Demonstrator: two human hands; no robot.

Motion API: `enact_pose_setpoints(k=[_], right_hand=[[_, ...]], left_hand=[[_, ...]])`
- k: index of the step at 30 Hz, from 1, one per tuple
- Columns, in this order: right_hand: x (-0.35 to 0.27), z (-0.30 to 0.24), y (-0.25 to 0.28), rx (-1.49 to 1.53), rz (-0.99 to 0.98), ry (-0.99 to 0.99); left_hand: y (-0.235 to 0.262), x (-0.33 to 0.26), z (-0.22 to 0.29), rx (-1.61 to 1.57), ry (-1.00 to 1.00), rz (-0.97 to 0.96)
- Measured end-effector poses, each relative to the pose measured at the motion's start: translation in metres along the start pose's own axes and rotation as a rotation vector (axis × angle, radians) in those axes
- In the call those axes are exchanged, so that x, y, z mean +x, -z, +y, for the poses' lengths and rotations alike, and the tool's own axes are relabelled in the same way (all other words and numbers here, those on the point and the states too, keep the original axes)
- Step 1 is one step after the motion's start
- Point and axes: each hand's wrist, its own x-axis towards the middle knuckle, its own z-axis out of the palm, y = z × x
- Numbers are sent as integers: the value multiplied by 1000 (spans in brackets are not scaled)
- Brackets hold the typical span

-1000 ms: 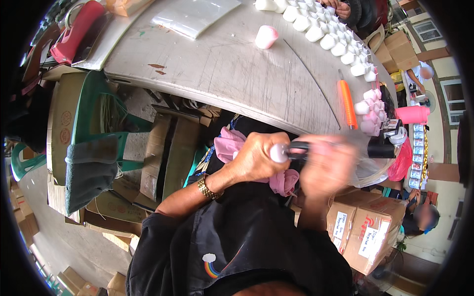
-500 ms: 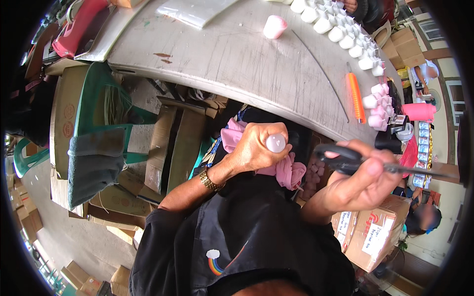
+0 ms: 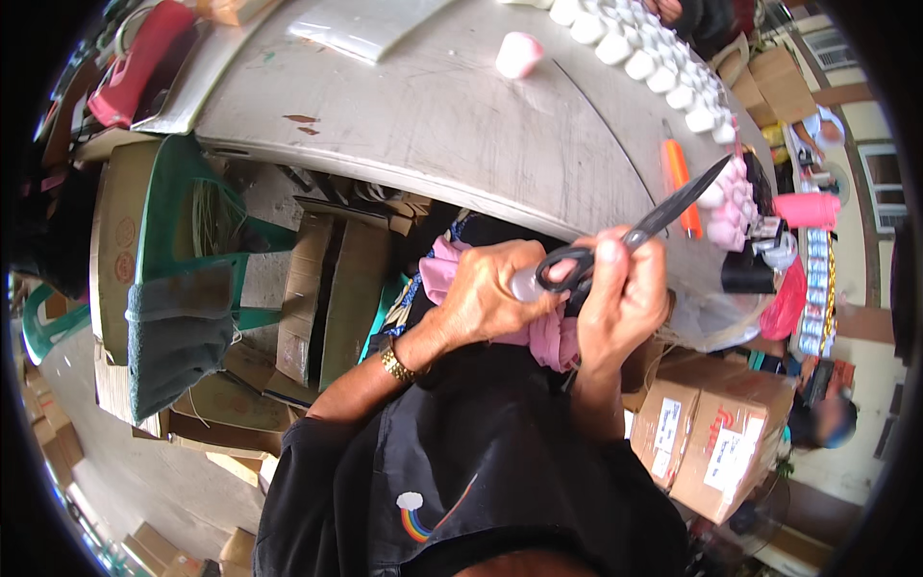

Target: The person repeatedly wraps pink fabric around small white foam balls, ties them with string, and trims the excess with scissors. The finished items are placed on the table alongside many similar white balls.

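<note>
In the head view, the left hand [image 3: 486,298] was wrapped shut around a small pale bottle [image 3: 526,285], held just below the near edge of the grey table [image 3: 433,125], over the person's lap. Only the bottle's rounded end showed past the fingers. The right hand [image 3: 620,298] was clamped on the dark handles of a pair of scissors [image 3: 630,236], thumb through one loop, with the blades together and pointing up and away over the table edge. The handles were touching or just beside the bottle's end.

The bottle looked like light, stiff plastic, smooth enough to slip, so a full wrap round its body, as here, seemed the sound hold. The scissors were rigid and sharp-tipped and were best kept by the loops.

A fold of pink cloth [image 3: 553,337] lay under both hands. On the table stood a curved row of white bottles [image 3: 663,67], a lone pink-topped bottle [image 3: 519,53], a cluster of pink ones [image 3: 726,207] and an orange cutter [image 3: 681,183]. Cardboard boxes [image 3: 711,442] stood by the person's right side.

Most of the held bottle was hidden by the fingers. Whether it carried a cap or a seal could not be told, and possibly the scissors' handles covered its neck. The fisheye rim bent and cut off the far table.
</note>
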Motion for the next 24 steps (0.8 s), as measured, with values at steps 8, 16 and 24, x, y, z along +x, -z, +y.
enact_pose_setpoints(k=[8,16,24], right_hand=[[-30,18,29,349,-336,-646],[-83,41,51,947,-1018,-736],[-84,67,59,1157,-1208,-708]], left_hand=[[17,-13,-6,-350,309,21],[31,-32,1,-522,352,11],[59,-38,17,417,16,-63]])
